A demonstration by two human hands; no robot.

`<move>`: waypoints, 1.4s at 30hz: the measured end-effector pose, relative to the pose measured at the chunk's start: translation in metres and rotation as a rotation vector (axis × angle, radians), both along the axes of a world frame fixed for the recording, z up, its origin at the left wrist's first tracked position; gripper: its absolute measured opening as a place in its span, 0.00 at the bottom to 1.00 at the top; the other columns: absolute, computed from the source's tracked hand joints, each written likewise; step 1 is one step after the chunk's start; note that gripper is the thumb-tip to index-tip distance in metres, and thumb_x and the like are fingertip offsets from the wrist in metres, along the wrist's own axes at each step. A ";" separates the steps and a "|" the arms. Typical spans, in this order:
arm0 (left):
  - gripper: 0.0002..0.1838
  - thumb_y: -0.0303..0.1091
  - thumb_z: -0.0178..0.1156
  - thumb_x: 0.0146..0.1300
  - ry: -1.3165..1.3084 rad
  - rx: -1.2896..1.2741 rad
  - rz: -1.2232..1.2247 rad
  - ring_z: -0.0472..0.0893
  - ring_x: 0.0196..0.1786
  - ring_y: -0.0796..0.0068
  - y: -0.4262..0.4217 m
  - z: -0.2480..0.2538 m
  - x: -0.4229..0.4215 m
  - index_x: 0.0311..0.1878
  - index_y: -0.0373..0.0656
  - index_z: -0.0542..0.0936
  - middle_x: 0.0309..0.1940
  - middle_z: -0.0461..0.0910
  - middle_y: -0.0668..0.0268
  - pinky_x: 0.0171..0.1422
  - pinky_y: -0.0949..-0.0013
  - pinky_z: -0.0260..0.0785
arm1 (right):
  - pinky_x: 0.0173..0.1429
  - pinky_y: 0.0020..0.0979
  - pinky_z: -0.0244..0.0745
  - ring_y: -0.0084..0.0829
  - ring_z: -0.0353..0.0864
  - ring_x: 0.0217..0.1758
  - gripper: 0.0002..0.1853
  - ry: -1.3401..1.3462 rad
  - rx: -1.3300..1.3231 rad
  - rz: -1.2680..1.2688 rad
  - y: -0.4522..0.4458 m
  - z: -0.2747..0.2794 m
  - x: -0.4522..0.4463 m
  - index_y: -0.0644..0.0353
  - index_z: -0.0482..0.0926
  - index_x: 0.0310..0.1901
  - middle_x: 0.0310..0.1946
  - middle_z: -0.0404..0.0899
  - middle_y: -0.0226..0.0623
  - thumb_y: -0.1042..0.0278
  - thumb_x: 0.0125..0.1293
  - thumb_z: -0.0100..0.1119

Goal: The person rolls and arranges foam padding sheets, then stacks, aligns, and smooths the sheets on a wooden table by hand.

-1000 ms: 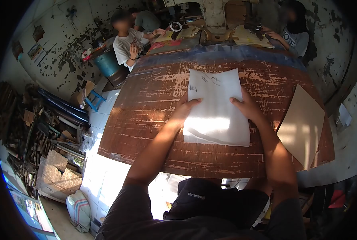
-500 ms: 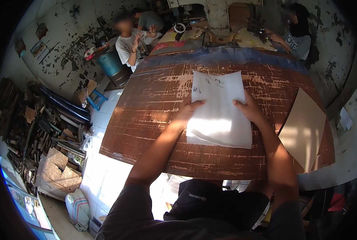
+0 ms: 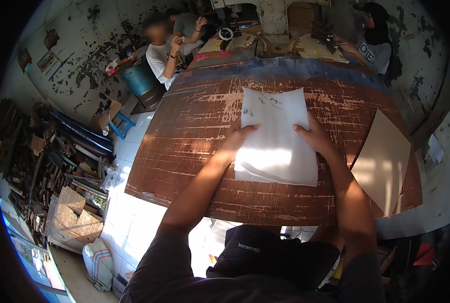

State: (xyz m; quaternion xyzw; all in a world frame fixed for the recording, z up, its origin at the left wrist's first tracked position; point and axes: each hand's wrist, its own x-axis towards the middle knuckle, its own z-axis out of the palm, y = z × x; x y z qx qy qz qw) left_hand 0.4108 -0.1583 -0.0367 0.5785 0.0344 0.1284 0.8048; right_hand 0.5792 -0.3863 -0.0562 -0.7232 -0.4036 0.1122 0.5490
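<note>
A white, slightly see-through sheet (image 3: 274,136) with dark handwritten marks at its top lies or hovers over the worn brown tabletop (image 3: 184,146); whether it touches the wood I cannot tell. My left hand (image 3: 239,139) grips its left edge, thumb on top and fingers underneath. At the right edge my right hand (image 3: 314,136) holds it the same way. Sunlight falls on the sheet's lower half, where a wavy fold shows. Right of my right forearm lies a tan board (image 3: 384,161) with angled edges.
Bluish plastic sheeting (image 3: 285,70) covers the table's far edge, before a large pale machine (image 3: 273,20). One person (image 3: 159,60) stands far left, another behind, a third (image 3: 376,50) at far right. Scrap wood (image 3: 38,166), a blue stool (image 3: 121,125) and a sack (image 3: 98,265) line the left.
My hands and the white sheet stay almost in place. At the far left, the person in white has raised both hands and drawn them into a different pose.
</note>
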 end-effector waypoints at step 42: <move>0.27 0.23 0.60 0.69 -0.004 -0.039 -0.001 0.85 0.55 0.62 0.000 -0.005 0.000 0.70 0.34 0.69 0.57 0.81 0.52 0.58 0.60 0.83 | 0.68 0.40 0.73 0.39 0.78 0.65 0.34 0.033 -0.003 -0.010 -0.002 0.006 -0.006 0.65 0.62 0.74 0.66 0.75 0.49 0.64 0.71 0.63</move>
